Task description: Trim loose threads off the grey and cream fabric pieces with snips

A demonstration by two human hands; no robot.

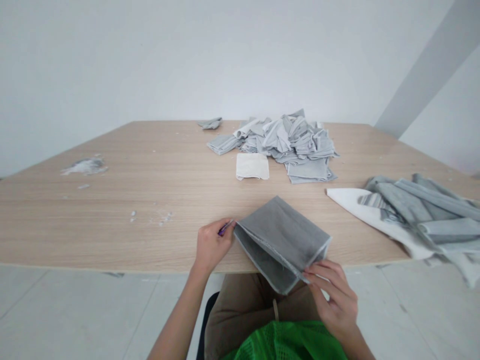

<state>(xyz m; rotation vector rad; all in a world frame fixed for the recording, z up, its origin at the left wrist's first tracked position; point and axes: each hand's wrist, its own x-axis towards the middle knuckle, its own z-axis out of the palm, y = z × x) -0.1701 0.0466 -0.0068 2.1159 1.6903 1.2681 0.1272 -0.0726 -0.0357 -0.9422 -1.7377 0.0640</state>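
A grey fabric pouch [285,232] with pale, fraying edges is held at the table's front edge, partly over my lap. Its open side faces me, and the mouth gapes so that the inside shows. My left hand [214,245] pinches the pouch's left corner. In the same hand is a small, thin purple tool [224,228]; its kind is too small to make out. My right hand [333,290] grips the opposite end of the opening, thumb below and fingers along the edge.
Behind lies a heap of grey fabric pieces [296,137], with a cream square cloth [252,166] before it. More grey cloth [423,210] on white fabric hangs over the right front edge. Lint and thread scraps [86,166] lie left; a small grey cloth [210,123] sits by the wall.
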